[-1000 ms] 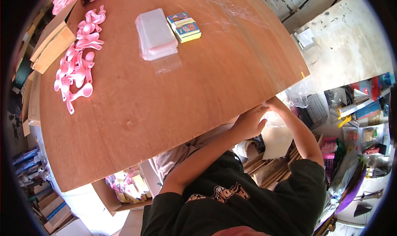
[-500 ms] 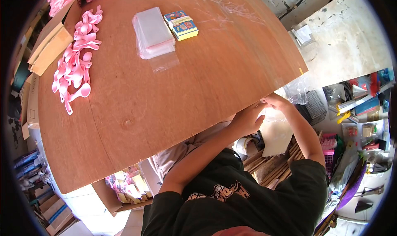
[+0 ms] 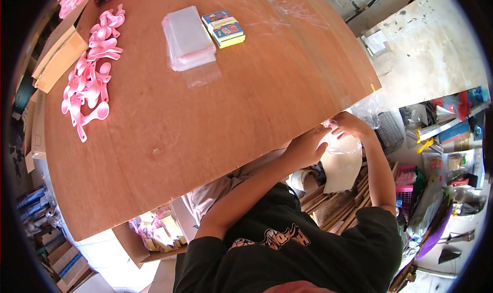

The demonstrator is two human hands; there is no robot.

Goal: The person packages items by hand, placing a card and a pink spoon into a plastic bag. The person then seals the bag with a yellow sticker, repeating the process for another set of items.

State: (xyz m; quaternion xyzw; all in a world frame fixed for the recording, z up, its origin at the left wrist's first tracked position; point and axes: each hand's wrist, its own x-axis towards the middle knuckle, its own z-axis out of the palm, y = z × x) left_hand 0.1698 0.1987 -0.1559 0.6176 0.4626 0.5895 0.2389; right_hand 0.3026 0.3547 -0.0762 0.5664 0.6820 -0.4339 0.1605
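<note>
1. Clear plastic film: located off the near edge of the wooden tabletop, toward the person's right side. It lies directly below the fingers, between the left thumb and the right wrist. Its long axis cannot be determined; the outline is creased and washed out by glare.
2. Right hand: fingers bent and slightly separated, pointing leftward over the top of the film. Contact is likely at the fingertips; closure cannot be confirmed.
3. Left hand: fingers extended toward the right fingertips, thumb set apart from them. Whether film is pinched here cannot be told.
4. Nearer hand: neither is clearly nearer; the film adjoins both. The fingertips of the two hands meet or nearly meet at the table edge.
5. Cream sheet: below the film, extending toward the person.
6. Stack of clear plastic bags: flat on the tabletop, well apart from both hands, forward and left. Long axis runs roughly away from the person.
7. Banded blue-and-yellow stack: just right of the bags.
8. Pink plastic spoons: loose row, far left.
</note>
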